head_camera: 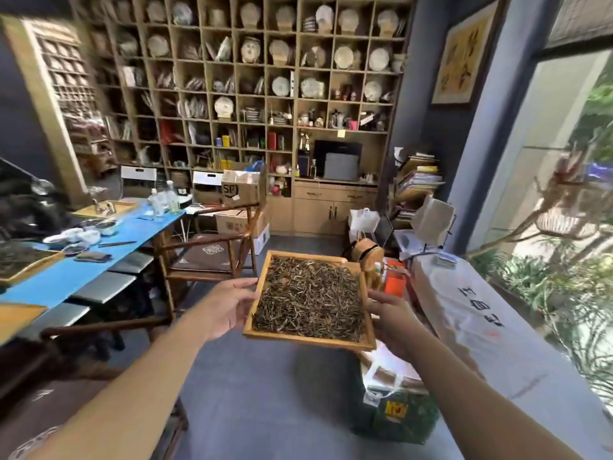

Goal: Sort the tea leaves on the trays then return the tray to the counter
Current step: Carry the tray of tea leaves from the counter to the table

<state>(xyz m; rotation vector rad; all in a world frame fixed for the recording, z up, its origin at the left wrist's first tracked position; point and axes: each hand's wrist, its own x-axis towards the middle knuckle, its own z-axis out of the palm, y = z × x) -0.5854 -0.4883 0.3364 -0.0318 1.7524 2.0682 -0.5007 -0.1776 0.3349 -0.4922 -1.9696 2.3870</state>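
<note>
Wooden tray point(262, 307) of tea leaves point(310, 298) held mid-air at frame centre.
The left hand point(223, 307) grips its left rim, the right hand point(391, 322) its right rim, fingers mostly hidden underneath. At left, the blue surface point(83, 270) carries another tray point(31, 265), cut off and blurred.

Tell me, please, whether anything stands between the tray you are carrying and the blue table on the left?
A wooden chair stands between the tray, held by the left hand and right hand, and the blue table.
</note>
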